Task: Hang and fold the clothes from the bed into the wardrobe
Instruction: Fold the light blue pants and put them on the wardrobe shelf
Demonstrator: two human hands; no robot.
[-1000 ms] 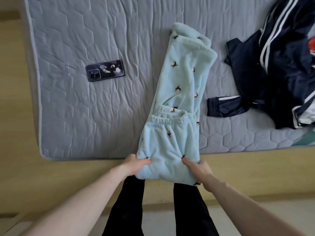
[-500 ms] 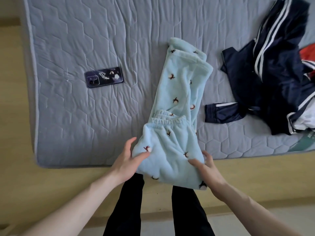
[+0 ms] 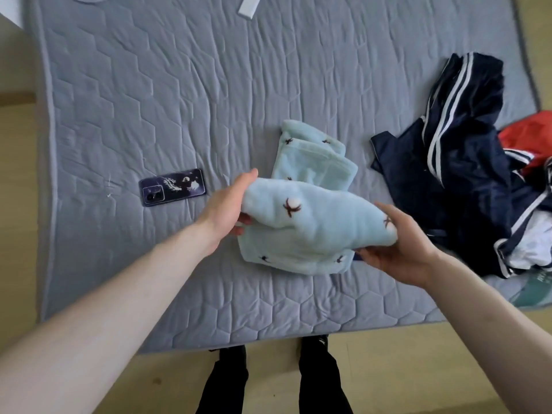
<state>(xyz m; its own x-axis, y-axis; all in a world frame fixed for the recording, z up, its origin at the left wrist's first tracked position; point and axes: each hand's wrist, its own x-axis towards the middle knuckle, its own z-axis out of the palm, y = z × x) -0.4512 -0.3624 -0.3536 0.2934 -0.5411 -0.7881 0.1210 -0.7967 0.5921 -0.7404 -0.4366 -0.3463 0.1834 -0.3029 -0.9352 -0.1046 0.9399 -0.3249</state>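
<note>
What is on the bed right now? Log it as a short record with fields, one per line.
surface: grey quilted mattress
garment in hand: light blue fleece trousers, partly folded
left hand: grips the fold's left end
right hand: holds the fold's right end from below
phone: flat on the mattress, left of the trousers
unsorted pile: navy striped tracksuit with a red garment, at the right

Bare forearms (image 3: 98, 297), black trousers (image 3: 321, 380)
</note>
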